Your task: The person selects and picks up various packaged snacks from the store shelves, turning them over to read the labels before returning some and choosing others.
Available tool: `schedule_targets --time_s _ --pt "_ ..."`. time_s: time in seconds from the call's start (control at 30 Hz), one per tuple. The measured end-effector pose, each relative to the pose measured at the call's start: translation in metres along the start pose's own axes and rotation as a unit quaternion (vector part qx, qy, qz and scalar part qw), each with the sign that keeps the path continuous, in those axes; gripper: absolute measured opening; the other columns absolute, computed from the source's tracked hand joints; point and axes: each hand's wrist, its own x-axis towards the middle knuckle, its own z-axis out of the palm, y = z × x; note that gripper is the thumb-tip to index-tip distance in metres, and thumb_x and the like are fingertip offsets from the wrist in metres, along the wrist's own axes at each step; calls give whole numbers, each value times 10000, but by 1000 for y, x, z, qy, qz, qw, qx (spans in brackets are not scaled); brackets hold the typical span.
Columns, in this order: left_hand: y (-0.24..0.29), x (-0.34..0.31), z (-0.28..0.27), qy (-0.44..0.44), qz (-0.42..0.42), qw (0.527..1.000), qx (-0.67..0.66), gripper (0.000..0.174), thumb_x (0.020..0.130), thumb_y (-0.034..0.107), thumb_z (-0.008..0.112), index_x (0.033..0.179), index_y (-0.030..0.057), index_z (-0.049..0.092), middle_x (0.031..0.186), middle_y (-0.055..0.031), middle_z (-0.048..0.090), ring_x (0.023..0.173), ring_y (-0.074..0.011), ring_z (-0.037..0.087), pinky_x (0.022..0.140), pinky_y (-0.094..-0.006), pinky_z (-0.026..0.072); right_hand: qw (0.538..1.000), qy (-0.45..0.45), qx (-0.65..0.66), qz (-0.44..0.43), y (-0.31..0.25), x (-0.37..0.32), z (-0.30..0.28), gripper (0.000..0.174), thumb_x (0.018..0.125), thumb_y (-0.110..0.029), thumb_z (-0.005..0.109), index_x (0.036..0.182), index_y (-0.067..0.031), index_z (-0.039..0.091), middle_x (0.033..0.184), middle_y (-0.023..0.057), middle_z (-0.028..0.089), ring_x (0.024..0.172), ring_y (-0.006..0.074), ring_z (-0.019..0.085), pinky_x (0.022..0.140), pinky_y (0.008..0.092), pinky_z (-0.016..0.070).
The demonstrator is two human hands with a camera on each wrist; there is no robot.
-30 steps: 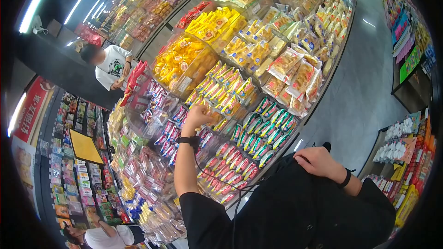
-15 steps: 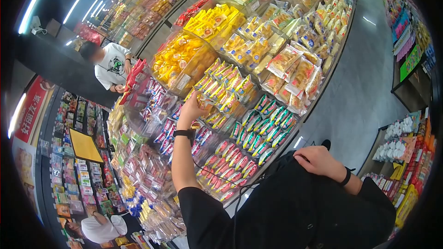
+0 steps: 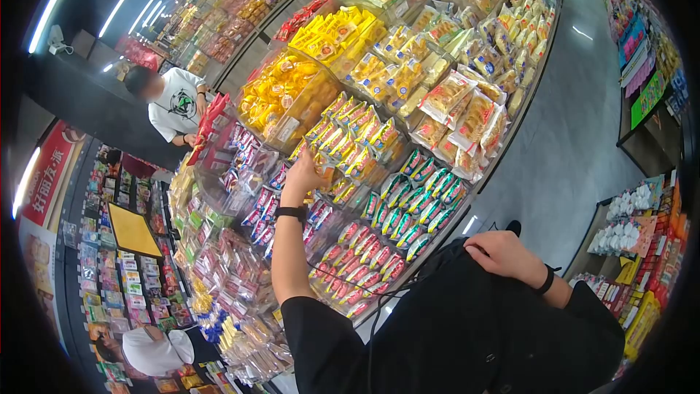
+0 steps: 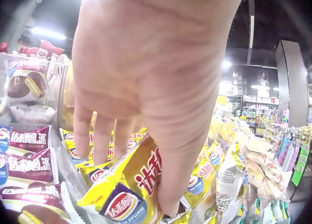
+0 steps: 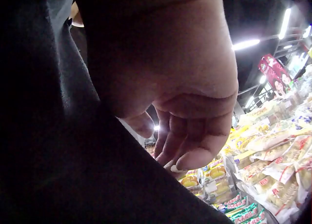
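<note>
Among yellow snack packets (image 3: pixel 355 130), my left hand (image 3: pixel 300 176) reaches down into the bin. In the left wrist view, the thumb and fingers of my left hand (image 4: pixel 146 82) are around a tilted yellow packet (image 4: pixel 124 192), the thumb along its right edge; the fingertips are partly hidden behind packets. Purple-red packets (image 4: pixel 29 160) lie to the left of it. My right hand (image 3: pixel 503 255) rests against the black clothing, holding nothing. Its fingers hang loosely curled in the right wrist view, where the hand (image 5: pixel 180 102) shows beside the dark cloth.
Green packets (image 3: pixel 412 208) and red packets (image 3: pixel 357 266) fill neighbouring bins. Bagged pastries (image 3: pixel 474 120) lie toward the aisle floor (image 3: pixel 547 131). A person in a white shirt (image 3: pixel 175 106) stands across the display, another (image 3: pixel 157 350) at lower left. A thin cable crosses near the red packets.
My left hand has shifted slightly left and up among the yellow packets. My right hand has stayed put. The person at lower left has turned and shifted; the one across has lowered a hand.
</note>
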Motion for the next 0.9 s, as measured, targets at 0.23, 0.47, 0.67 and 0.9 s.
schedule_targets --time_s 0.23,0.47,0.67,0.9 --pt "4 -11 -6 -23 18 1000 -8 528 569 227 889 997 44 640 880 -138 709 860 -359 694 723 -458 534 1000 -4 0 -9 -1 -1 2 163 956 -196 643 991 -50 704 872 146 716 815 338 705 718 423 563" --pt "8 -2 -2 -99 31 995 -7 568 619 144 870 1144 29 685 887 -114 710 840 -300 700 754 -403 549 1000 -14 1 -14 0 1 5 164 957 -199 644 993 -49 699 873 148 716 818 340 705 725 423 565" --pt "3 10 16 -81 38 996 16 582 583 158 886 1102 23 661 972 -191 707 974 -374 696 823 -455 561 1000 -12 -3 -10 0 -1 4 162 958 -201 643 998 -53 696 870 151 714 815 345 704 721 431 563" --pt "-4 21 29 -59 37 996 53 373 652 119 792 984 41 642 896 -209 695 913 -412 686 770 -475 546 1000 -10 0 4 2 -4 3 164 959 -205 642 999 -55 697 865 149 713 811 346 702 711 434 560"
